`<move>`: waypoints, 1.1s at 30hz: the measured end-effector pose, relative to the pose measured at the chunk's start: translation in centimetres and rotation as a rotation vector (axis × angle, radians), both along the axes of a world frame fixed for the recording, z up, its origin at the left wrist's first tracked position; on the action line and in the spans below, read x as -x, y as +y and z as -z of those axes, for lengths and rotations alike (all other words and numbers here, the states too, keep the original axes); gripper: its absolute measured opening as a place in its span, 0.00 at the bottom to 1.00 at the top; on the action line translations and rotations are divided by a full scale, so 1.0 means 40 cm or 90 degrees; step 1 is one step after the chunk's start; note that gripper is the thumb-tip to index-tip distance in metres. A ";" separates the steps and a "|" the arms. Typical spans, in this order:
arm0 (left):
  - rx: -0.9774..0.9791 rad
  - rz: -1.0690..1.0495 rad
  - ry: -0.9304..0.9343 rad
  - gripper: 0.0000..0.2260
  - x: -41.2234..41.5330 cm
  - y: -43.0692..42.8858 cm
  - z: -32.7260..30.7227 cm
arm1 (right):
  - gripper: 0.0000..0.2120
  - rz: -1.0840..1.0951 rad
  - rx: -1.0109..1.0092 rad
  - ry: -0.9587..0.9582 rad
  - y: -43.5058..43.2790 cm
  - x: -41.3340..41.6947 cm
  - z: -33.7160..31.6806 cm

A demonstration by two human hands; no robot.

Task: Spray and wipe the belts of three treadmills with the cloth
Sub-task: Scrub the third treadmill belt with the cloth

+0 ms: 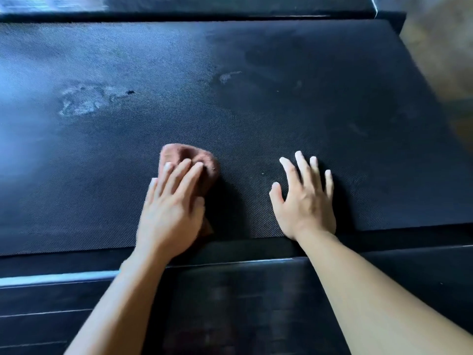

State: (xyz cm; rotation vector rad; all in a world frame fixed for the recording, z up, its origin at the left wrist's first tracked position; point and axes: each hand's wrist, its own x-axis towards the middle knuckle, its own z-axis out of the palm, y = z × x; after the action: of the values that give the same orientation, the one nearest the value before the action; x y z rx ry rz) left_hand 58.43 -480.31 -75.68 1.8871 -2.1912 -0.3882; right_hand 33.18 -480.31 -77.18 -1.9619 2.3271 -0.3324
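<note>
The brown cloth (204, 160) lies bunched on the dark textured treadmill belt (256, 98), lower centre of the frame. The left hand (171, 211) presses on it with nearly straight fingers, grip released. The right hand (304, 203) rests flat on the belt to the right, apart from the cloth, fingers spread, grip released. A pale smear (82, 101) marks the belt at left.

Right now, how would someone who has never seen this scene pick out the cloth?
Start from the wide black treadmill belt that fills the view. Near its closer edge, the left hand presses on a bunched cloth. It is the only reddish-brown thing there; the right hand beside it holds nothing.
</note>
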 end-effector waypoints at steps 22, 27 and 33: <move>0.022 0.083 0.011 0.29 0.216 -0.024 -0.005 | 0.27 0.003 0.013 -0.021 -0.004 0.002 0.002; -0.002 -0.033 0.015 0.30 0.058 0.017 -0.002 | 0.27 0.004 0.011 -0.006 0.000 0.002 0.001; -0.006 -0.159 0.023 0.28 0.026 -0.174 -0.005 | 0.27 0.000 0.017 -0.010 -0.001 0.001 0.001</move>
State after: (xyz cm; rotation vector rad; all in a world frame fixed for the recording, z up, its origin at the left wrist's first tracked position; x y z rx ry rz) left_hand 57.40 -487.27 -75.49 2.1086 -1.9029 -0.3834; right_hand 33.15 -480.34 -77.23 -1.9630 2.3257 -0.3800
